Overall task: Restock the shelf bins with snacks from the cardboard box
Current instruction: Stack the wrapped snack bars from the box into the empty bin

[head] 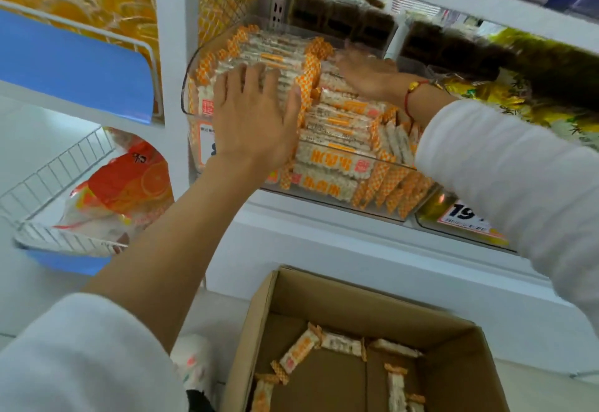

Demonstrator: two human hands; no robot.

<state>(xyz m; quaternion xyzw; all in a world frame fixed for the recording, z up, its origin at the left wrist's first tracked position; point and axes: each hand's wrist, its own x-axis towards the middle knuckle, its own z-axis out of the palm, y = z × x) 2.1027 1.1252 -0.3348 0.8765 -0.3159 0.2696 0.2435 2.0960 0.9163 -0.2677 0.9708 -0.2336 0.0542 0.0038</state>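
Snack bars: stacked high in the clear bin on the shelf; a few remain at the bottom of the cardboard box, below the shelf's front edge.
Left hand: fingers straight, pressing flat on the stack.
Right hand: fingers stretched out, resting on the bars toward the bin's back (holding nothing).
Handling: probably light, crisp and breakable, with slippery wrappers; take each by its long sides, and do not squeeze.

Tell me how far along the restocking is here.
Mostly done: the clear bin is packed with orange-wrapped snacks. In hand: the left hand and right hand press flat on the stack. Left: a few snacks lie loose in the cardboard box.
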